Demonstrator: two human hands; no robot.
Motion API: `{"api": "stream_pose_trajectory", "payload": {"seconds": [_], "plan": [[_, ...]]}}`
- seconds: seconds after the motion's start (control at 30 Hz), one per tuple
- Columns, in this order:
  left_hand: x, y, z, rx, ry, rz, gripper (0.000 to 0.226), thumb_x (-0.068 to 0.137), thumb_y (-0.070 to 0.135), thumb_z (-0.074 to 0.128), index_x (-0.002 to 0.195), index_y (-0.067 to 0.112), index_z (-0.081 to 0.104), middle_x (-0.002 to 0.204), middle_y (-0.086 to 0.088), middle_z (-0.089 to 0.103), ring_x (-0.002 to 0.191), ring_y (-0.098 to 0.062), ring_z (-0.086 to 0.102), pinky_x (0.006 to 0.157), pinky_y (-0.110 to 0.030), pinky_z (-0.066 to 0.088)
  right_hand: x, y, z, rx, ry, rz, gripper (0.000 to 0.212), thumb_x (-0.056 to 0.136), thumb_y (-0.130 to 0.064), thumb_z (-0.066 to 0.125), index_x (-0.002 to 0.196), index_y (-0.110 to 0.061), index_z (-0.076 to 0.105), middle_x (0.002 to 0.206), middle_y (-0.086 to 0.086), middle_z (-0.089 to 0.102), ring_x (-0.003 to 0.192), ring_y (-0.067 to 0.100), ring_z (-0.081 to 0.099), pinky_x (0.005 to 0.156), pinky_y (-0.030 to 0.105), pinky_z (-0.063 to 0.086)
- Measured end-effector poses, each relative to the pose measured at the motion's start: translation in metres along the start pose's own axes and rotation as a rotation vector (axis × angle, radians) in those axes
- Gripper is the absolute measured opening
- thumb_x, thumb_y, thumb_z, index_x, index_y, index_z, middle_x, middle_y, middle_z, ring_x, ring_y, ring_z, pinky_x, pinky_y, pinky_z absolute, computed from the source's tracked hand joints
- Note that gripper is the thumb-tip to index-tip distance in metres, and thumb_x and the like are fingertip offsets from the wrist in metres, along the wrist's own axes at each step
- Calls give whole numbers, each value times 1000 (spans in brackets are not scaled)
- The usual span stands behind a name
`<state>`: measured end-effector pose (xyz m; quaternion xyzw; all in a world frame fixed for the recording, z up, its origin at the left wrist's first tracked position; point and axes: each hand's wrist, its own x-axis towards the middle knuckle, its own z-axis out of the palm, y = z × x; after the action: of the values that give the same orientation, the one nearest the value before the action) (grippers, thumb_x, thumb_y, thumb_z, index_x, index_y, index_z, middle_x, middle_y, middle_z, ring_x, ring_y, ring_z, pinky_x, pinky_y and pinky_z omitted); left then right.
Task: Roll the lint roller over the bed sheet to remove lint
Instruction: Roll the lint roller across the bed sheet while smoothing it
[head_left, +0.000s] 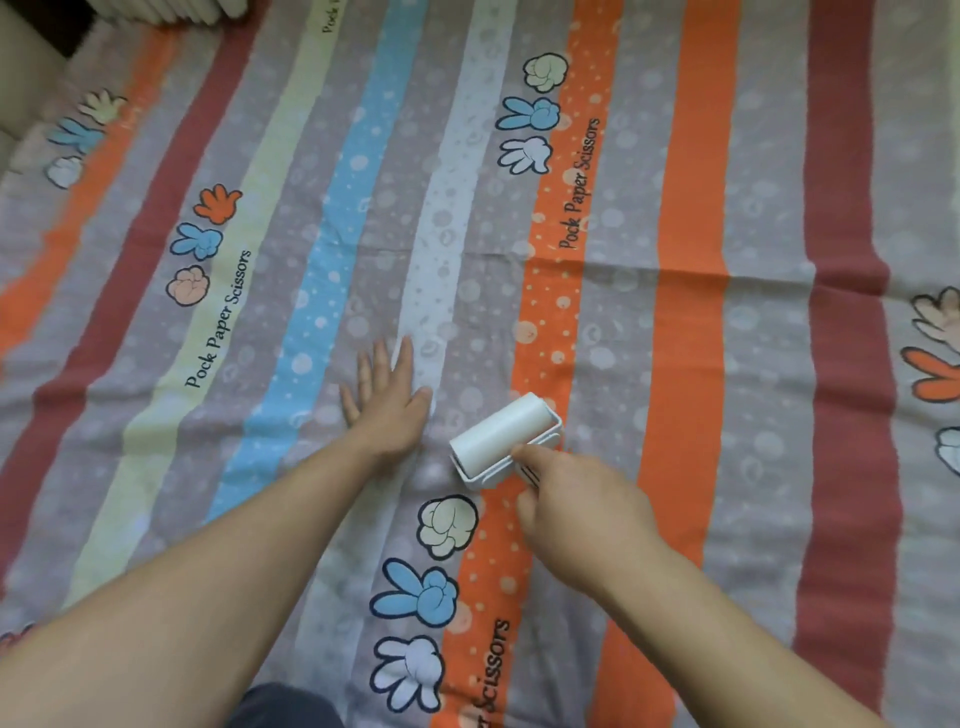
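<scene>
The bed sheet (685, 208), striped in orange, red, blue and pale bands with cartoon-hand prints, covers the bed right across the view. Toward the near middle of the bed, the left hand (387, 402) lies palm down on the sheet. Its fingers are straight and slightly spread and hold nothing; it looks to be pinning the cloth flat.

Just to its right, and apart from it, the lint roller (498, 434) has its white drum on the sheet at the inner edge of an orange stripe, lying slantwise across the stripes. The right hand (582, 512) grips the roller from the near side, fingers curled round the handle and forefinger laid forward to the frame. The handle itself is mostly hidden under the hand. Farther up, toward the right edge, a crease (649, 267) runs across the sheet.

The step in hand seems to be the rolling itself. Whether lint is on the drum I cannot tell. The next move likely calls for steady downward pressure and a straight push away from the body. The left hand should hold the cloth taut so that it does not bunch ahead of the drum.
</scene>
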<state>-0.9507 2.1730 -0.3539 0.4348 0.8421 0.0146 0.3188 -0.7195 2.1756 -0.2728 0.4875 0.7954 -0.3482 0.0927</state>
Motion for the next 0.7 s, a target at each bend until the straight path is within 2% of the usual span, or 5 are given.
{"api": "stream_pose_trajectory", "payload": {"seconds": [0.17,0.27,0.33,0.43,0.7], "plan": [[-15,11,-8,-64,-4,-1,71,103,26,47,161,32,6,169,-1,-16,154,-21,-17,123,-49,-7,-16,25,-63,165,-195,-26,44,87,-30,47,126,-46,55,72,-16,58,59,3,51,53,21,40],[-12,9,-15,-75,16,38,73,101,16,48,162,27,10,170,-6,-8,156,-24,-12,125,-50,1,-7,26,-98,287,-180,6,39,89,-27,49,120,-48,59,54,-22,54,45,2,47,45,14,33],[-6,6,-17,-44,26,61,73,100,18,50,162,25,12,170,-6,-7,156,-23,-10,125,-49,1,15,15,-103,253,-43,-18,38,91,-27,48,124,-44,57,72,-23,63,59,2,56,54,18,42],[7,9,-19,9,45,113,73,100,30,46,162,26,9,169,-3,-10,155,-19,-13,125,-44,-4,62,-8,-86,145,171,-11,37,94,-25,44,128,-34,52,112,1,67,98,28,60,75,38,50],[47,17,13,174,79,123,87,82,50,18,157,31,-20,162,-1,-34,149,-19,-34,119,-44,-21,162,-31,-42,-61,258,57,49,97,-23,41,144,-33,35,122,12,57,109,36,55,75,36,37]]}}
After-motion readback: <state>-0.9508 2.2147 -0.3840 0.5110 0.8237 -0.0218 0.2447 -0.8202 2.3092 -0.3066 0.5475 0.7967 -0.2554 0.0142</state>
